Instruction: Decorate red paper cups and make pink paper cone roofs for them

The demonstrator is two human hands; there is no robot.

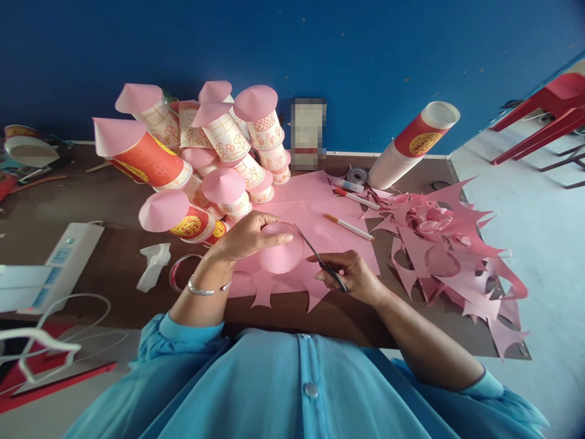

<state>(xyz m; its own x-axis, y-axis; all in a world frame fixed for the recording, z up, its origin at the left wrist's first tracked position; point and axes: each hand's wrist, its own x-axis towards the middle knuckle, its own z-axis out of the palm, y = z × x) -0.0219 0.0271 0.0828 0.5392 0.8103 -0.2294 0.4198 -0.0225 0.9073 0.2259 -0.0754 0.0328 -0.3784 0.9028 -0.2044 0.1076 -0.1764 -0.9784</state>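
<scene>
Between the two grips — nearer the left — a pink paper disc (278, 255) is held above a pink sheet (304, 190) on the desk (114, 204). Its far-left edge is pinched by the left grip (249, 236), closed, with the thumb laid on top. Scissors (326, 268) are held in the right grip (348, 272), fingers curled at the handles; blade opening cannot be told. Their long axis is directed away and leftward from the right grip, the tip at the disc's far-right edge — contact not resolved. Beyond the left grip, cone-topped paper-cup towers (227, 141) are grouped; interiors hidden. Beyond and right of the right grip, a leaning cup stack (408, 149) is seen, nested, a red cup uppermost; contents not discernible. Right of that grip, pink offcuts (475, 286) are heaped.
</scene>
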